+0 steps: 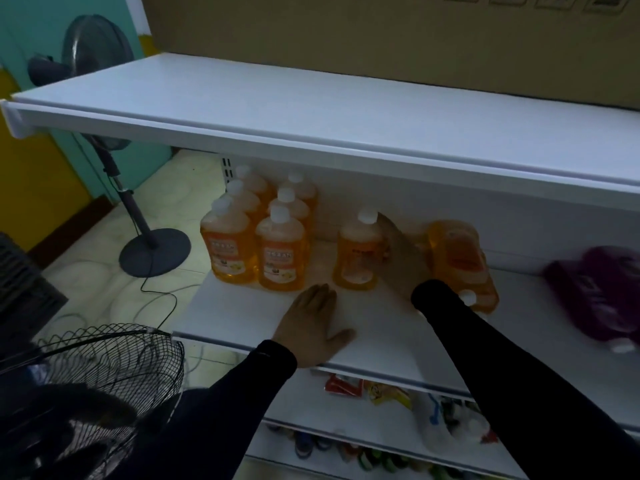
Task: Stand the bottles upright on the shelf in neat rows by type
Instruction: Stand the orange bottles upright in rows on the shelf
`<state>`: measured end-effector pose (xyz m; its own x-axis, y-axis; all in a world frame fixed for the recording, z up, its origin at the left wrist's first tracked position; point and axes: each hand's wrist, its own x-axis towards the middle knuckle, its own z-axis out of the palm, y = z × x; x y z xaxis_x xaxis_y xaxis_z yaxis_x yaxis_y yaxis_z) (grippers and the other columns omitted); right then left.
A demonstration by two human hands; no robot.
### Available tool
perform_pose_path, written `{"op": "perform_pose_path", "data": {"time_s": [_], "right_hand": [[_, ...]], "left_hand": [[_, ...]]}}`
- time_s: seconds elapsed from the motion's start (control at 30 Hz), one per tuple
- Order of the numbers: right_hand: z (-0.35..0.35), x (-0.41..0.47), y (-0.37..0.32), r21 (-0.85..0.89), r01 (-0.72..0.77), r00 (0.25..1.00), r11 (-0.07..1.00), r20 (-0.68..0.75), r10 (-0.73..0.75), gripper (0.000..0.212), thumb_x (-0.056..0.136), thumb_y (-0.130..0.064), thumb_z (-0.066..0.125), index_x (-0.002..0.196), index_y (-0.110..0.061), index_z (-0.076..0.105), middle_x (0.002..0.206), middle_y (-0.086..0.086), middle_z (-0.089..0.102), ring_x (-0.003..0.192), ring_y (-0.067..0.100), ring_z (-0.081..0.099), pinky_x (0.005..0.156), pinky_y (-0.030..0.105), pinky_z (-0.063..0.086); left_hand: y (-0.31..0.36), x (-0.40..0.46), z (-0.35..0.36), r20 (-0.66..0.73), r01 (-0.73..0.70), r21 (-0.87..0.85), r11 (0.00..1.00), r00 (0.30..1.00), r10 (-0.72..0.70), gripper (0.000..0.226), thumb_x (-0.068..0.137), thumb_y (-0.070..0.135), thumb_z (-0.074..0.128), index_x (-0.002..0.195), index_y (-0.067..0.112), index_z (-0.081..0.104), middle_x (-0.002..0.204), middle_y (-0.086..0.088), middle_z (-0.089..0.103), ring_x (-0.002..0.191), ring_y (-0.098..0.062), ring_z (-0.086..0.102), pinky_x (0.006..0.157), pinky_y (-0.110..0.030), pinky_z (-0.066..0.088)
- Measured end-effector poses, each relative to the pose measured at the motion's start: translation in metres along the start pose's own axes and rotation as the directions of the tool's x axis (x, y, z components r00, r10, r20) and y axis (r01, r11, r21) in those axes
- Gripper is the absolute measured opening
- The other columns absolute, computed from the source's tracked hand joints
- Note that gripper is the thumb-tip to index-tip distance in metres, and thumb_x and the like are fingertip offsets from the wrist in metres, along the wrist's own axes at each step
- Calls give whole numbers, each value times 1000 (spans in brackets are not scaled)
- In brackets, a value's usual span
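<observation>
Six orange bottles (258, 230) with white caps stand upright in two rows of three at the left end of the white shelf (381, 327), the front pair just beside each other near the shelf's front edge. Apart from them to the right, a seventh orange bottle (355, 252) stands upright, and the right hand (398, 258) is on its right flank: the fingers (386, 225) reach up along the shoulder toward the white cap, and the hand partly covers the label. The picture is blurred there, so whether the hand is clamped round the bottle or only laid against its side cannot be told. Just behind that hand, another orange bottle (462, 261) lies on its side, its white cap pointing toward the shelf front, close by the dark sleeve of the right arm. The left hand (317, 323) rests flat on the bare shelf surface in front of the standing bottles, fingers spread forward, holding nothing, its fingertips near the front right bottle of the group. At the far right of the shelf lies a purple pack (602, 292), tipped over, well apart from both hands.
</observation>
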<state>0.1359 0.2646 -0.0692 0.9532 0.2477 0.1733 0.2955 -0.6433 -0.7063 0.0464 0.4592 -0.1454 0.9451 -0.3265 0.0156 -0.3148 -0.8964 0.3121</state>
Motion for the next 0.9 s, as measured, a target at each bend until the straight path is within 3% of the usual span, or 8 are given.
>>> {"op": "perform_pose_path", "data": {"time_s": [0.13, 0.4, 0.57, 0.7, 0.8, 0.9], "right_hand": [[14, 32, 3, -45, -23, 995, 999, -100, 19, 79, 84, -28, 68, 148, -39, 23, 131, 12, 37, 110, 35, 51, 85, 29, 39], [30, 71, -3, 27, 22, 995, 999, -100, -20, 75, 82, -20, 72, 146, -28, 35, 135, 15, 35, 121, 30, 45, 90, 16, 35], [26, 69, -9, 28, 16, 995, 999, -100, -13, 79, 74, -33, 79, 142, -27, 38, 138, 9, 40, 123, 24, 46, 95, 24, 35], [11, 50, -9, -70, 21, 993, 997, -114, -29, 89, 66, -40, 82, 140, -24, 35, 131, 4, 52, 114, 19, 53, 86, 27, 39], [-1, 35, -5, -134, -21, 995, 991, -99, 8, 86, 73, -47, 76, 145, -32, 30, 135, 7, 50, 119, 26, 51, 93, 33, 41], [-10, 38, -14, -21, -14, 1000, 1000, 7, 14, 75, 82, -41, 73, 144, -26, 35, 140, 3, 48, 126, 21, 47, 98, 27, 35]], "left_hand": [[-3, -1, 6, -34, -12, 44, 999, 999, 13, 93, 87, 76, 23, 153, 12, 14, 162, -8, 8, 148, -21, 3, 115, -28, -6], [-5, -1, 9, -48, -15, 40, 999, 999, 17, 94, 86, 78, 24, 153, 13, 15, 162, -7, 8, 148, -19, 3, 114, -28, -8], [-8, 0, 9, -73, -6, 24, 1000, 997, 8, 95, 84, 79, 26, 153, 14, 18, 161, -7, 12, 147, -20, 6, 114, -28, -5], [-9, -1, 10, -102, -2, -13, 1000, 995, 1, 94, 85, 78, 30, 153, 16, 17, 161, -6, 14, 147, -19, 9, 113, -25, -5], [-8, 0, 10, -122, -5, -4, 1000, 992, 5, 91, 86, 75, 30, 153, 15, 19, 160, -7, 17, 146, -19, 11, 113, -24, -4], [-6, 1, 10, -108, -1, 15, 1000, 994, 3, 91, 85, 76, 26, 152, 15, 22, 161, -7, 16, 146, -20, 10, 116, -28, -1]]}}
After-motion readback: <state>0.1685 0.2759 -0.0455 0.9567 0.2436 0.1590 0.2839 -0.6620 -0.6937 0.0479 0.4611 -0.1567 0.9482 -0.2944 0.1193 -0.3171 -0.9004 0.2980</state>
